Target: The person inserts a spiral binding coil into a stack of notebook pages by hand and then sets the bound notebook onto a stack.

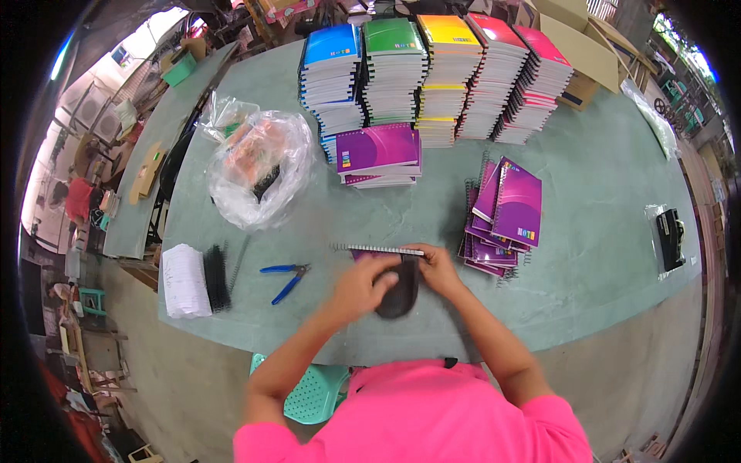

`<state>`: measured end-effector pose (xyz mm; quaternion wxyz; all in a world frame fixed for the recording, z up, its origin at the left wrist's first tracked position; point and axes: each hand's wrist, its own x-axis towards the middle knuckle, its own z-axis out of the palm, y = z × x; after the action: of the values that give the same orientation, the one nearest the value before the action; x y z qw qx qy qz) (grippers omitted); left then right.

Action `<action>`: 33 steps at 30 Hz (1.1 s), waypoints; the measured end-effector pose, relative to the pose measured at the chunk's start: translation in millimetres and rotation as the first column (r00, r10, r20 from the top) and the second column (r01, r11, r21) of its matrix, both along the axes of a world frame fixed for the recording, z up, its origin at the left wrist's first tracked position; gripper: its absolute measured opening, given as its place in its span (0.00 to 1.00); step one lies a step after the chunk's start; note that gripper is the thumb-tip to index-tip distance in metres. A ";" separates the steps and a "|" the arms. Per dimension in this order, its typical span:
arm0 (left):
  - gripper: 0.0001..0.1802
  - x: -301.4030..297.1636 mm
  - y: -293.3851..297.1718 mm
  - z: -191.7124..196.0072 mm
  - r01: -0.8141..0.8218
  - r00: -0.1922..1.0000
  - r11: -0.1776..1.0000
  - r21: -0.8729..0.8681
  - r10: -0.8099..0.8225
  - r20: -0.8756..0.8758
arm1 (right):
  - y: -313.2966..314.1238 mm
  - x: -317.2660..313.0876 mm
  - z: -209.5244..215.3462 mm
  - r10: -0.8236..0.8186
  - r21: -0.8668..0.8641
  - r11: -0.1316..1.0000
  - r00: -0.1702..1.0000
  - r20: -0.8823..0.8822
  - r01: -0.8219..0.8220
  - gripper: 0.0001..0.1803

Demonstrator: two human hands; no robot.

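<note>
A purple spiral notebook (357, 254) is held on the near middle of the table with its wire coil edge (386, 250) facing up. The coil sticks out past the notebook's left end. My right hand (438, 270) grips the notebook's right end. My left hand (359, 289), slightly blurred, lies just below the coil, thumb apart from the fingers. Between the hands is a dark, rounded object (398, 297) whose kind I cannot make out. Blue-handled cutting pliers (286, 279) lie open to the left. Purple coil-bound notebooks (515, 201) are piled at the right.
Tall notebook stacks (394, 85) stand at the back, with purple notebooks (377, 150) before them. A clear plastic bag (262, 170), a white bundle (185, 281) and black coils (217, 278) are at left. A black device (670, 239) lies at far right.
</note>
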<state>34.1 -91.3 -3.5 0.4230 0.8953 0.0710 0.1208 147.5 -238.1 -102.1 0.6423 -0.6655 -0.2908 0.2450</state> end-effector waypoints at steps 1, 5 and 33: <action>0.17 -19.5 -3.4 -16.2 0.164 0.970 0.985 -0.060 -0.172 -0.174 | 2.1 0.0 10.2 0.024 -0.031 0.999 0.999 -0.033 -0.025 0.12; 0.19 -37.7 -13.7 -28.0 0.224 0.936 0.967 0.117 -0.181 -0.303 | 3.3 -5.1 20.5 0.037 -0.013 0.999 0.990 -0.136 -0.039 0.12; 0.12 26.6 2.0 -18.2 0.272 0.961 0.916 0.295 -0.275 -0.031 | -7.3 -13.9 32.5 0.039 -0.272 0.960 0.927 0.373 0.069 0.09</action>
<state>60.7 -89.3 -21.7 0.2972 0.9489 -0.0758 0.0747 133.6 -245.4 -69.6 0.4763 -0.7861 -0.3653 0.1473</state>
